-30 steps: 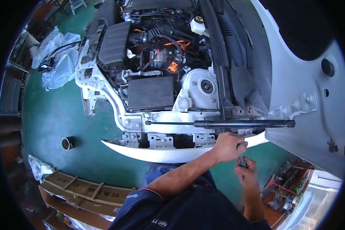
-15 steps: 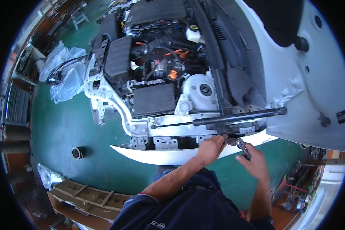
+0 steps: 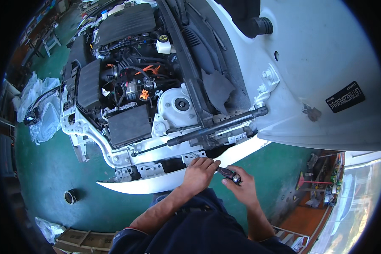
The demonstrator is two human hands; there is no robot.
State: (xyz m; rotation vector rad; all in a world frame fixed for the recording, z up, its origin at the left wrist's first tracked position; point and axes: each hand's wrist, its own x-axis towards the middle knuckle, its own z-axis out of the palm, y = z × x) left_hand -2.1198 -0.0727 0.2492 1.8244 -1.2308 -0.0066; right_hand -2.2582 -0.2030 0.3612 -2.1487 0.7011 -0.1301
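My right hand (image 3: 243,188) grips a dark and chrome ratchet-type wrench (image 3: 232,176) just outside the white fender (image 3: 144,187). My left hand (image 3: 199,173) has its fingers curled over the fender's upper edge, touching the tool's far end; what lies under those fingertips is hidden. Metal brackets (image 3: 150,169) with bolts run along that edge. A black gas strut (image 3: 190,135) lies diagonally just above my hands, over the body rail.
The open engine bay (image 3: 125,74) fills the upper middle, the raised white hood (image 3: 313,55) the right. Plastic sheeting (image 3: 46,118) and a metal ring (image 3: 70,195) lie on the green floor (image 3: 46,169); cardboard boxes (image 3: 84,239) sit lower left, cluttered shelving (image 3: 321,186) lower right.
The view has swung, showing more hood. My right hand has risen level with my left, bringing the wrench up beside the fender edge; my left fingers have shifted from the tool's top to that edge.
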